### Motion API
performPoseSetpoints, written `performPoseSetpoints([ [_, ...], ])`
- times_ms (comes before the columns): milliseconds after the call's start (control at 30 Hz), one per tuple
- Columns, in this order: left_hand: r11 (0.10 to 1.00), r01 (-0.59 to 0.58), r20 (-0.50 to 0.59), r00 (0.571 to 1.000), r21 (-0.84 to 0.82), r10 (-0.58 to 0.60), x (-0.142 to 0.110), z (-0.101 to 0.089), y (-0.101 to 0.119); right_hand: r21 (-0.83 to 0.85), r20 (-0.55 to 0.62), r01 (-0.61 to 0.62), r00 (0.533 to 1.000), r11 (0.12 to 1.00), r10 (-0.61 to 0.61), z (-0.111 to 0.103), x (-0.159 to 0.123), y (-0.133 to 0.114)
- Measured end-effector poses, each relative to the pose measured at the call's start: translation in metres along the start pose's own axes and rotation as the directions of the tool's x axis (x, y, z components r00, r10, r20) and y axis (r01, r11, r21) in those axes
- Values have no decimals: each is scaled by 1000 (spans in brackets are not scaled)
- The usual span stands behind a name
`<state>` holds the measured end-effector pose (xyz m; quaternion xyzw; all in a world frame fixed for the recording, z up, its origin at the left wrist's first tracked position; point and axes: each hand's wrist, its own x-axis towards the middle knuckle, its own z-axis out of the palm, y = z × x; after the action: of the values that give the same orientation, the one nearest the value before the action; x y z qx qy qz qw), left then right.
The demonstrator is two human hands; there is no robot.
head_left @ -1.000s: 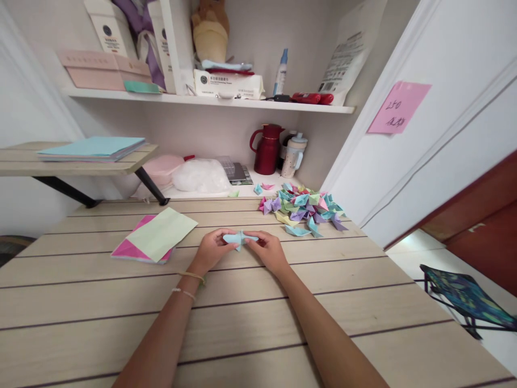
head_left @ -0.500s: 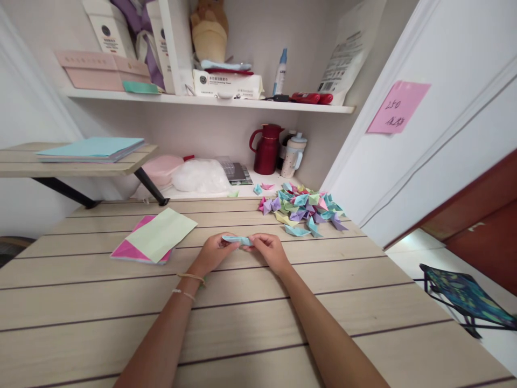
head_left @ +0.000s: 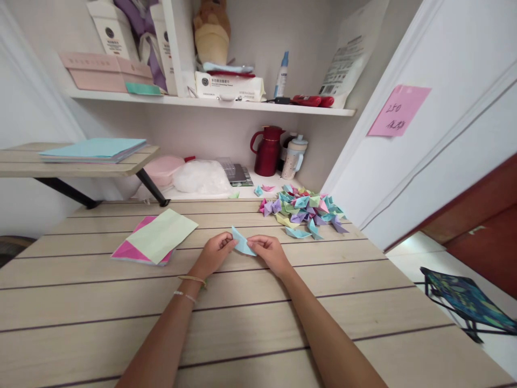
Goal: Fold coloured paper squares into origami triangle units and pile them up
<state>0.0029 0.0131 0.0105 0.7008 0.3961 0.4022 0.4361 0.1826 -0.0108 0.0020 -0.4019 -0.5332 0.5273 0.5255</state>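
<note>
A small folded piece of light blue paper (head_left: 243, 244) is held just above the table between both hands. My left hand (head_left: 216, 252) pinches its left edge between thumb and fingers. On the other side, my right hand (head_left: 270, 253) has thumb and fingers closed on its right part. The paper is tilted, its upper left corner pointing up and its lower right corner near my right thumb. Beyond my right hand lies a heap of folded paper boats (head_left: 302, 202) in blue, purple, green, yellow and pink. Left of my hands, a pale green sheet (head_left: 163, 234) rests on pink sheets (head_left: 125, 250).
The slatted wooden table (head_left: 250, 318) spans the foreground. A raised wooden stand (head_left: 133, 168) at left bears a stack of blue paper (head_left: 92, 150). Behind are a red jug (head_left: 267, 152), a cup (head_left: 293, 159) and a white plastic bag (head_left: 202, 177). A folding stool (head_left: 468, 299) stands at right.
The blue paper, held level and narrow before, has been turned so that it slopes down to the right and shows a broader face. Both hands have stayed nearly in place.
</note>
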Motion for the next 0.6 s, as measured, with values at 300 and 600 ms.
performPoseSetpoints([
  [300,999,25,-16,1000,-47,-26,1,0,-1,-27,37,5,999,1000,-4,3,0,-3],
  [600,999,13,-4,1000,-34,-14,1,1,-6,-39,28,7,1000,999,-6,2,0,-2],
])
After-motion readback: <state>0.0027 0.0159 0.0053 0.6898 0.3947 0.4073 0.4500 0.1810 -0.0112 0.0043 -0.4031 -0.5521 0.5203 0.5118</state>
